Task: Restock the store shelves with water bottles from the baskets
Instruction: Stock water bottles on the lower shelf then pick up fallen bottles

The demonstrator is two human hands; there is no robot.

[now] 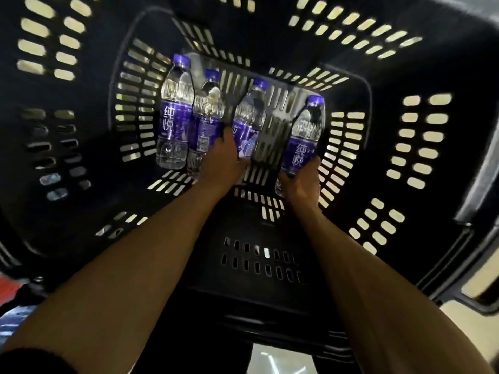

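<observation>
I look down into a deep black slotted basket [383, 85]. Several clear water bottles with purple caps and purple labels lie on its floor. The far-left bottle [175, 112] and the one beside it [208, 109] lie untouched, side by side. My left hand [224, 160] reaches in and grips the lower end of the middle bottle [249, 112], its thumb up against the neighbouring bottle. My right hand [299, 184] holds the base of the rightmost bottle [305, 133], which points up and away from me.
The basket's tall walls rise around both forearms on every side. Pale floor [459, 333] shows at the lower right and through the slots. Something red [8, 287] lies outside the basket at the left edge.
</observation>
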